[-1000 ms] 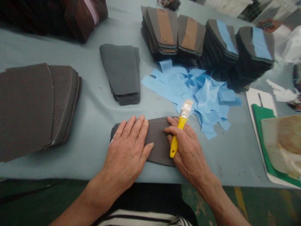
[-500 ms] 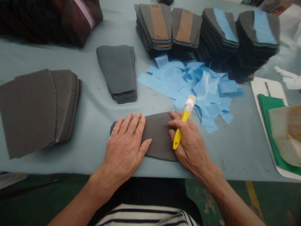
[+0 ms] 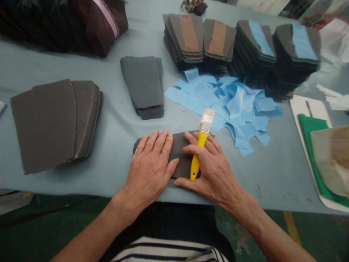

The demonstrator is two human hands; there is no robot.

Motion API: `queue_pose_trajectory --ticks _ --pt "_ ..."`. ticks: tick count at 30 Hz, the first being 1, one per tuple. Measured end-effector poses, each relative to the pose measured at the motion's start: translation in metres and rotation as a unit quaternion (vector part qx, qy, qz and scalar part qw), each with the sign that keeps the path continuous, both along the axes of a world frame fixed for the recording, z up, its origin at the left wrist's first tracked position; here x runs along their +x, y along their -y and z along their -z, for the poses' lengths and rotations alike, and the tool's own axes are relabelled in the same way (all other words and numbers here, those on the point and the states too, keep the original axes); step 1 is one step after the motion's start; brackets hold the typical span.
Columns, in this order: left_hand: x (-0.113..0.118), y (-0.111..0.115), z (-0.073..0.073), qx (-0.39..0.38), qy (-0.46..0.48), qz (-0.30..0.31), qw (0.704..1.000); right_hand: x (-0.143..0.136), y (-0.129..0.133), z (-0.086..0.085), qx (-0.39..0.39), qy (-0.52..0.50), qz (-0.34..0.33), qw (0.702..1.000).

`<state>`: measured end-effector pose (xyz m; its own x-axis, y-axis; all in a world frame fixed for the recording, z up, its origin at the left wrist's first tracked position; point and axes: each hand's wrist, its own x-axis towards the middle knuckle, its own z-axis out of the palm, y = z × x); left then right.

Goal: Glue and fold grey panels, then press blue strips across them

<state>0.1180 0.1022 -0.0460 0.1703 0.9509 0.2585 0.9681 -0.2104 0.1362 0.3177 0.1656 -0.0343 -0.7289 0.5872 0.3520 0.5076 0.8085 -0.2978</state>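
A dark grey-brown cut piece (image 3: 181,165) lies on the table right in front of me, its two ends partly hidden by my hands. Flat on its left part rests my left hand (image 3: 149,160), fingers stretched out and holding nothing. My right hand (image 3: 209,165) spans the right part with its thumb at the near edge and fingertips at the far side. In that hand sits a yellow-handled paintbrush (image 3: 200,145), bristles pointing away from me. Just beyond the brush lies a heap of light blue fabric strips (image 3: 231,105).
Left stands a stack of dark pieces (image 3: 46,127), with a smaller grey stack (image 3: 143,83) ahead. Taller stacks (image 3: 253,47) topped with brown or blue strips line the back. A dark bundle (image 3: 95,29) is far left. A white board (image 3: 300,105) with green cloth (image 3: 313,127) lies right.
My right hand has slid left over the dark piece, its thumb now spread along the near edge. The paintbrush moved left with it. The view has shifted slightly; my left hand stays flat.
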Motion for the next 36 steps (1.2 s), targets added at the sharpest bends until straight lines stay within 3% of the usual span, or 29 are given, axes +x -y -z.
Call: queue_pose_trajectory --ticks 10,23,36 --pt "-0.001 -0.001 0.003 0.011 -0.007 0.001 1.000 -0.010 -0.012 0.006 -0.066 -0.019 -0.015 0.998" --pt "-0.003 0.000 0.002 0.008 -0.015 0.006 1.000 0.018 -0.019 0.006 -0.052 0.016 -0.042 0.998" --pt "-0.006 0.005 0.007 0.013 0.011 0.014 1.000 0.017 -0.017 0.014 -0.035 -0.020 -0.047 0.998"
